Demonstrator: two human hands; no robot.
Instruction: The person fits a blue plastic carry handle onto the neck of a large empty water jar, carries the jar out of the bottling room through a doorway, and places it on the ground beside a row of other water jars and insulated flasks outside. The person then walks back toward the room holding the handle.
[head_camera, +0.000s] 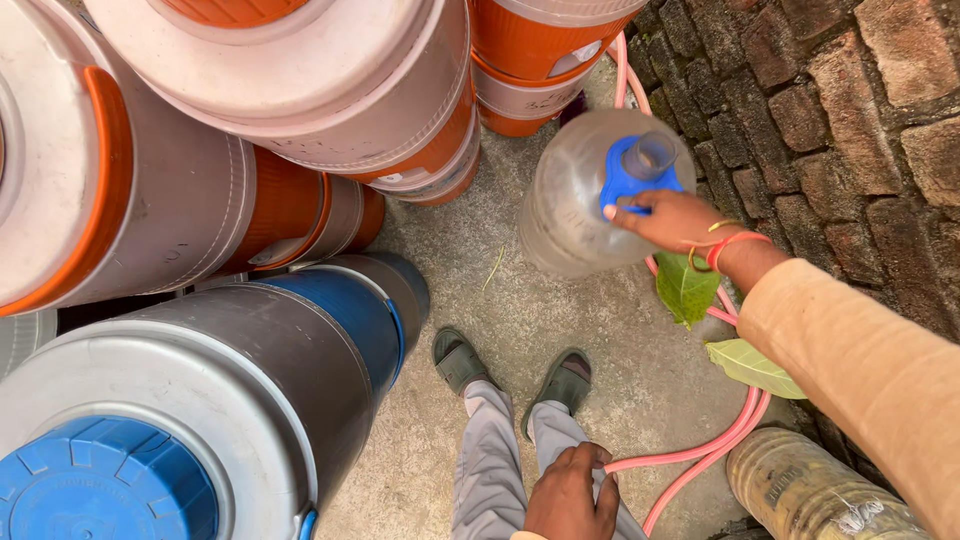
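Note:
A large clear plastic water jug (575, 200) with a blue neck handle (625, 175) stands on the concrete floor beside the brick wall. My right hand (668, 220) grips that blue handle at the jug's open mouth; red and yellow threads circle the wrist. Low in the view, my left hand (570, 495) is closed around the end of a pink hose (720, 445). The hose loops to the right along the floor and runs up behind the jug. My feet in green sandals (515, 365) stand between the two hands.
Orange-and-white insulated water coolers (300, 90) are stacked at the left and top. Blue-and-grey coolers (250, 380) stand at the lower left. A brick wall (840, 110) closes the right side, with green leaves (690, 285) and a yellowish cylinder (810, 495) at its foot.

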